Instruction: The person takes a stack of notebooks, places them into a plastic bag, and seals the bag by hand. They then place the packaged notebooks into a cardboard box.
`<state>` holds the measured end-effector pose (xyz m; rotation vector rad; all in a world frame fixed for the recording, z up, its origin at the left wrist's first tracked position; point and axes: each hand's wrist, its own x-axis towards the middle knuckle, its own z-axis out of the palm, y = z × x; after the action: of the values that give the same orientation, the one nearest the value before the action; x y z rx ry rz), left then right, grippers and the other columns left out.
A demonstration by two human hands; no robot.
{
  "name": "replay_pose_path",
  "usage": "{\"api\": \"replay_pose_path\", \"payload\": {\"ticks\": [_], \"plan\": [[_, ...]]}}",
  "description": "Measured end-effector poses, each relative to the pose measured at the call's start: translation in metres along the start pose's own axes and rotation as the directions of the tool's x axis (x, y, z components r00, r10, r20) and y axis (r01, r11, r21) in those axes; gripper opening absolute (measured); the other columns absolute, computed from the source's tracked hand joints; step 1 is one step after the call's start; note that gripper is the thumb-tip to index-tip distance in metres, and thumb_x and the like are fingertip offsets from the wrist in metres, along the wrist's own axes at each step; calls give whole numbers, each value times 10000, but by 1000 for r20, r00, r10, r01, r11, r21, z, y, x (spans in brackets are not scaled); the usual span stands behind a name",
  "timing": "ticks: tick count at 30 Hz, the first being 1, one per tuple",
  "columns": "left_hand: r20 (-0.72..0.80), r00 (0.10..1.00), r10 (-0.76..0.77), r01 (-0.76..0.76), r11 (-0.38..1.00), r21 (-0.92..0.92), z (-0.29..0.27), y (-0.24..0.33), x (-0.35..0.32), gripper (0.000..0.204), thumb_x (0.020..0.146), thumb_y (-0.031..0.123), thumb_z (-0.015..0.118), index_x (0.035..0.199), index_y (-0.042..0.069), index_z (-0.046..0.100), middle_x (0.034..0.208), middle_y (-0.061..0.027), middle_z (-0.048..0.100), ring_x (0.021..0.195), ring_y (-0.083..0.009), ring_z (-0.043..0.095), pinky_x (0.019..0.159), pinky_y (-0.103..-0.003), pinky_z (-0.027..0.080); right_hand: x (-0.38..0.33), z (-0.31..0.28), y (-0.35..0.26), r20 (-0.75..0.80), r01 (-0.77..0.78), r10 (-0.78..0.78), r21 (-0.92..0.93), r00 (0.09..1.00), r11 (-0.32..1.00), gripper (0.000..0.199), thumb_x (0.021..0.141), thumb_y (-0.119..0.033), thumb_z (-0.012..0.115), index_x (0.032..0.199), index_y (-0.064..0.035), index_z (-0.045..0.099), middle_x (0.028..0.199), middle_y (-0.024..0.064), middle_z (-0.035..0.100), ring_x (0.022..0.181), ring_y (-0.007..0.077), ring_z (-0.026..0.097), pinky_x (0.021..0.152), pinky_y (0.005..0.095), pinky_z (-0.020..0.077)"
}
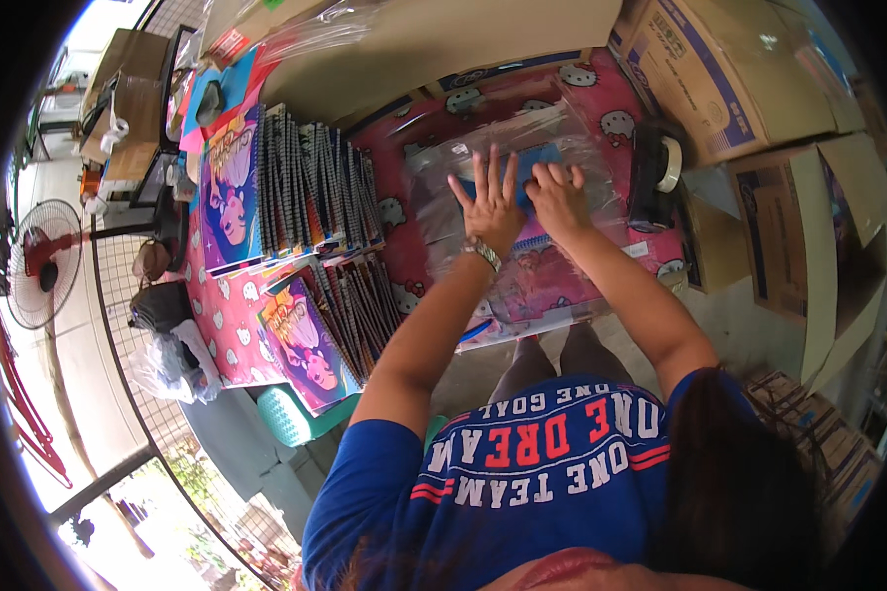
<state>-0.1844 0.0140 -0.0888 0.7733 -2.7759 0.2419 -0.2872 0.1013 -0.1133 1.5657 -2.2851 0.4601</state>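
My left hand (493, 212) lies with fingers spread on a clear plastic wrap (581, 128) over the table. Close beside it, my right hand (559, 200) has its fingers bent and drawn together at the wrap; what sits between the fingertips is hidden. Beneath both hands is a spiral notebook (538, 158), its blue cover partly showing and its coil visible below the hands. A watch circles my left wrist. To the left stand two stacks of spiral notebooks, the farther stack (315, 182) and the nearer stack (355, 305), with colourful illustrated covers.
A pink patterned cloth (389, 158) covers the table. A blue pen (476, 331) lies near its front edge. A black tape dispenser (650, 177) stands at right, beside cardboard boxes (700, 79). A fan (44, 261) is at far left. A large cardboard panel (414, 49) rises behind.
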Motion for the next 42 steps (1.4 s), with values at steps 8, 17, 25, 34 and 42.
{"api": "replay_pose_path", "payload": {"ticks": [8, 17, 25, 34, 42], "plan": [[777, 468, 422, -153, 904, -399, 15, -126, 125, 496, 720, 462, 740, 1090, 137, 676, 980, -57, 709, 935, -227, 654, 868, -501, 431, -23, 22, -12, -65, 5, -10, -79, 998, 997, 129, 828, -219, 544, 943, -214, 599, 1132, -50, 560, 1103, 143, 473, 946, 432, 284], [443, 687, -575, 646, 205, -735, 56, -218, 107, 80, 854, 93, 630, 909, 43, 659, 807, -80, 689, 736, -189, 676, 595, -318, 561, -17, 11, -19, -145, 101, -115, -101, 983, 990, 177, 868, -235, 520, 1023, -192, 595, 1292, -53, 547, 1254, 132, 410, 997, 430, 272], [551, 835, -5, -80, 988, 130, -28, -112, 13, 396, 725, 407, 689, 1001, 123, 671, 1100, -72, 612, 1139, -234, 517, 942, -518, 361, -26, 25, -9, -83, -23, 18, -50, 996, 999, 110, 830, -213, 517, 934, -181, 531, 1035, -29, 601, 1028, 134, 483, 884, 394, 294], [275, 960, 54, -18, 991, -132, -14, -24, 1, 381, 715, 256, 725, 1066, 146, 626, 1171, -78, 560, 1162, -278, 486, 987, -548, 333, -20, 11, -16, 124, -26, 28, -18, 992, 999, 189, 830, -204, 534, 1011, -158, 564, 1042, -30, 599, 1063, 128, 491, 915, 385, 315], [222, 965, -142, 113, 984, 138, 6, 11, -14, 316, 847, 190, 579, 1159, 166, 624, 1357, -79, 423, 1266, -258, 363, 1002, -585, 282, -8, 14, -9, 181, 143, -129, -63, 975, 988, 247, 824, -205, 550, 1059, -151, 602, 1030, -25, 569, 1093, 193, 461, 984, 410, 317]]}}
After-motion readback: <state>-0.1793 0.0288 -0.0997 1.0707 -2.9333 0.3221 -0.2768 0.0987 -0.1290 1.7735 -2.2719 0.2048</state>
